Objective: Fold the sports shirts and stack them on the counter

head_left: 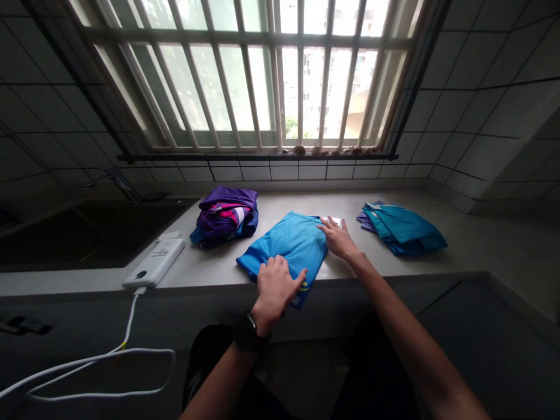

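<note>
A bright blue piece of clothing (289, 239), partly folded, lies in the middle of the white countertop. One corner with a yellow mark hangs over the front edge. On its near part rests my left hand (278, 284), fingers stretched out and a dark watch on the wrist. My right hand (336, 237) touches its right edge with the fingers spread. Left of it sits a crumpled pile of purple, pink and blue clothes (227, 216). To the right lies a stack of folded teal clothing (400, 227) with a purple piece beneath.
A white power bank (155, 262) with a white cable (130, 321) lies by the counter's front edge. The dark sink (87, 233) and its faucet (122, 184) are at the left. Behind the countertop (341, 201), a barred window (262, 81) lets in light.
</note>
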`<state>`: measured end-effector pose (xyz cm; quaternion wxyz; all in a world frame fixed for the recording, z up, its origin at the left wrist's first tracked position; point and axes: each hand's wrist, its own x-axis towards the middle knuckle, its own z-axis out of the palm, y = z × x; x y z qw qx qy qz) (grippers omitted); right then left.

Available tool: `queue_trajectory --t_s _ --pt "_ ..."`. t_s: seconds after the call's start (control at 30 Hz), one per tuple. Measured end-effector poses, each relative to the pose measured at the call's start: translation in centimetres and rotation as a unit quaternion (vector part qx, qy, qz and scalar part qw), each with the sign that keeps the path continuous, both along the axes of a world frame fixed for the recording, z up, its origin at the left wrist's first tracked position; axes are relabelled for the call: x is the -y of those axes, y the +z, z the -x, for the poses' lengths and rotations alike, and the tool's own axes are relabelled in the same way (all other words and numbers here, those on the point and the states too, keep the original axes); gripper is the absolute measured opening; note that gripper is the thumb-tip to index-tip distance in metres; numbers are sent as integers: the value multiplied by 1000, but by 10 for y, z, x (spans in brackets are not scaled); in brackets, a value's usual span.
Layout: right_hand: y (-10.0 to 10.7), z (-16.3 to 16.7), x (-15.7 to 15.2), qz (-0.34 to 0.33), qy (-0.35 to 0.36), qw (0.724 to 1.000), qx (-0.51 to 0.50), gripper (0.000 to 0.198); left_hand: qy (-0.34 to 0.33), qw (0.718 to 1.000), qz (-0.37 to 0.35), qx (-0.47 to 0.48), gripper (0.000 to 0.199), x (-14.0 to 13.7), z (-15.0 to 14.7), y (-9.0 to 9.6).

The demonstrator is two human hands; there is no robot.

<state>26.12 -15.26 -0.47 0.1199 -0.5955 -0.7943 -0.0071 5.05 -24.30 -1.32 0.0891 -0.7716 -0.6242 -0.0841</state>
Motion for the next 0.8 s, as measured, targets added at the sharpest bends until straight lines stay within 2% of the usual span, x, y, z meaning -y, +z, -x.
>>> queue_trajectory --t_s 0.1,0.17,0.2,0.3,0.37,0.5,0.63,0.73,0.8 --pt "-3 13 41 -2 124 987 -98 53 -64 997 -14 36 54 20 8 -4" --pt "-12 14 76 3 182 975 -130 44 -122 990 -32 62 47 22 32 -11" --pt "-19 12 92 3 194 973 -128 43 -145 986 -45 71 51 20 46 -16" --pt "-44 5 121 -14 200 977 -72 63 -201 976 -54 59 73 11 83 -37" --pt "-63 5 124 -48 181 982 -28 77 -212 974 -71 37 72 5 94 -52" --pt "-92 13 112 -160 123 979 -5 69 -202 971 -123 18 66 -2 95 -67" --pt "-95 16 112 -248 174 951 -63 52 -269 951 -143 40 54 1 103 -57" --pt "-82 11 119 -286 224 920 -145 47 -318 936 -133 79 43 7 114 -38" --pt "-68 7 122 -279 232 909 -205 49 -327 930 -112 127 36 9 118 -19"
